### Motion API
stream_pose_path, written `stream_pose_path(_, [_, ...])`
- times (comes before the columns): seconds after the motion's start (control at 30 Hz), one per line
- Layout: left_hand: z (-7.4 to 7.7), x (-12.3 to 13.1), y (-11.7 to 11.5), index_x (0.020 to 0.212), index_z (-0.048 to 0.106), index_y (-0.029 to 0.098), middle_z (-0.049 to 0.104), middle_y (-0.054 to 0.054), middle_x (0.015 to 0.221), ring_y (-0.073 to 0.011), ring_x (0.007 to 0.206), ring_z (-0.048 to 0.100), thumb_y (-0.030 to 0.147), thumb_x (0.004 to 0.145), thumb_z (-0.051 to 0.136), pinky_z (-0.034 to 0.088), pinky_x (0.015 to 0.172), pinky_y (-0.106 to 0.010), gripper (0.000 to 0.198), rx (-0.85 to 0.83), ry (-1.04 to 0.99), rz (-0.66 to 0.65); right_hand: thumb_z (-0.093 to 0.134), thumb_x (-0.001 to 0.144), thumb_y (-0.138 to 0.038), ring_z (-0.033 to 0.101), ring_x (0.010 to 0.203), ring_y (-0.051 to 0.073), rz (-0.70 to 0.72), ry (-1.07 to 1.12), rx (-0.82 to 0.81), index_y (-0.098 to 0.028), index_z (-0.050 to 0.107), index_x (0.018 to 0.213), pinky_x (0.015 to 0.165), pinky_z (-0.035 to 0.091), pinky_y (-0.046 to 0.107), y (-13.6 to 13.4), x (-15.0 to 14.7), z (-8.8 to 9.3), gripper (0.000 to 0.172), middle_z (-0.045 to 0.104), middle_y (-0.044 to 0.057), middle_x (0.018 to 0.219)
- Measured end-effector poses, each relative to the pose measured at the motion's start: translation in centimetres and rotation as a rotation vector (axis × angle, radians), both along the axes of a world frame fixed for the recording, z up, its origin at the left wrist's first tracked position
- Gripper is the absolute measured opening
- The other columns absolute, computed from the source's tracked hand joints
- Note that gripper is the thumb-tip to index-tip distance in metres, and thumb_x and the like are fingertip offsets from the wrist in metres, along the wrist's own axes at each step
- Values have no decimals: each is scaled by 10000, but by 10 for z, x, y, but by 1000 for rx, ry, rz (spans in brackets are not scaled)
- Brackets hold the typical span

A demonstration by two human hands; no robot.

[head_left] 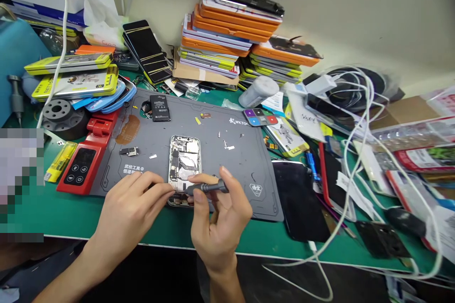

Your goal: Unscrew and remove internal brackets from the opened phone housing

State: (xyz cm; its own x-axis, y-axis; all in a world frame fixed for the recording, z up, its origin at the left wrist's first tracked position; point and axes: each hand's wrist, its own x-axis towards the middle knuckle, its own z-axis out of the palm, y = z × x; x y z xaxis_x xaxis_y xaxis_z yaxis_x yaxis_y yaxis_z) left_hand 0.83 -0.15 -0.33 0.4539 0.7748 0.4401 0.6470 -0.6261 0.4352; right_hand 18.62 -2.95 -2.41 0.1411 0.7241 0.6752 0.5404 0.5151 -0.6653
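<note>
An opened smartphone (185, 161) with its inner parts bare lies on the grey work mat (227, 161). In my right hand (222, 218) is a dark screwdriver (209, 187), held almost level, its tip pointing left over the phone's lower end. My left hand (135, 208) has its thumb and fingertips pinched together at the phone's lower left edge; anything between them is too small to make out. Above the phone on the mat lie a black battery (160, 108) and a small circuit part (130, 151). Several tiny metal pieces are scattered to the right.
A red device with buttons (80, 165) borders the mat's left side. Stacked orange and yellow boxes (220, 33) stand at the back. A black tablet-like screen (300, 199) and looping white cables (369, 99) lie to the right. Part of another person shows at far left.
</note>
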Motion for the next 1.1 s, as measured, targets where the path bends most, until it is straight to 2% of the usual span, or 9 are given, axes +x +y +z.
stream_pose_path(0.1, [0,0,0,1150,707,243,729,22,1036,-159,894,650,206,1083,663,474,845,-335,88,14,3,-4,585,1108,-55,765,1077,224,46,46,10,-254,368,1667,850,751,421,0,0,0,631,699,114,1218])
stream_pose_path(0.27, [0,1,1,1138,696,229,740,17,1027,-163,879,659,206,1086,655,477,827,-339,71,25,4,-19,583,1104,-47,765,1095,218,57,67,26,-256,375,1662,886,744,433,2,0,-1,631,703,110,1226])
stream_pose_path(0.43, [1,2,2,1112,666,207,739,7,1030,-166,884,670,186,1094,629,479,834,-339,46,38,30,-48,596,1093,-52,758,1001,189,-46,159,62,-239,407,1629,812,722,354,2,0,2,598,713,92,1168])
stream_pose_path(0.63, [7,1,3,1076,633,213,711,12,988,-160,870,680,233,1125,564,486,780,-321,86,-54,72,-28,585,1104,-83,751,956,202,-57,171,58,-235,418,1619,767,712,365,1,0,3,563,725,93,1144])
stream_pose_path(0.83, [14,3,10,1000,592,233,662,26,926,-164,805,650,228,1093,572,472,712,-300,96,-190,143,-21,579,1103,-93,758,962,216,-60,191,61,-228,431,1610,852,721,445,0,0,2,545,722,98,1145])
stream_pose_path(1.1, [10,6,9,988,566,230,629,33,888,-147,772,625,188,1063,526,465,696,-284,94,-163,108,-30,577,1088,-69,758,983,207,-42,211,56,-222,426,1614,867,721,429,-1,0,3,568,733,100,1156])
